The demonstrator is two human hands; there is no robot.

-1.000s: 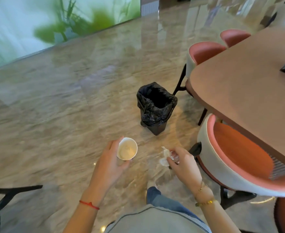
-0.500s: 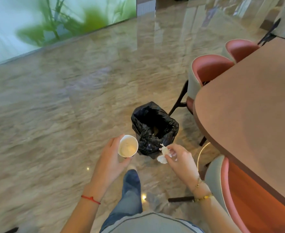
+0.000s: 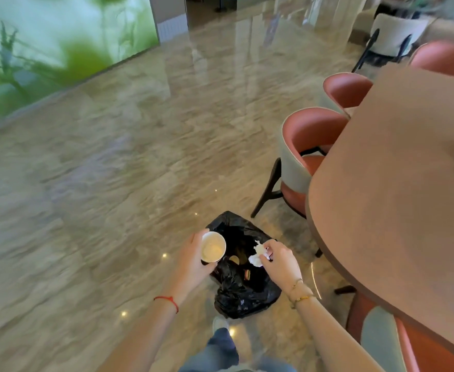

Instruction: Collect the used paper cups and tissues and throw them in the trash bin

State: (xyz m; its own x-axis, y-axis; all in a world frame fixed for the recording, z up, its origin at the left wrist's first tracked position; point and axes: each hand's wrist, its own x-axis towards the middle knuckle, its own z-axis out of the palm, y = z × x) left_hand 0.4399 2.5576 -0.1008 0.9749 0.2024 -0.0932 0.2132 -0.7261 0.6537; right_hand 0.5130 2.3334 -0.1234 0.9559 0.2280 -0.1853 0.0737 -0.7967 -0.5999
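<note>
L hand (image 3: 193, 261) is curled round 1 white paper cup (image 3: 213, 247), thumb and fingers wrapped on its side wall; cup mouth faces up toward the camera and looks empty w/ a pale stain inside. It's held over the left rim of the trash bin (image 3: 243, 291). R hand (image 3: 280, 261) pinches 1 crumpled white tissue (image 3: 258, 255) between thumb and fingertips, other fingers curled in, tissue hanging above the bin's open mouth. 1 bin, lined w/ a black bag, stands on the marble floor (image 3: 113, 183) just ahead of the person's feet; a few bits of rubbish show inside, can't tell what. Brown desk (image 3: 394, 197) on the right, w/ 4 red-cushioned chairs around its edge, nearest full one (image 3: 303, 157) just past the bin.
</note>
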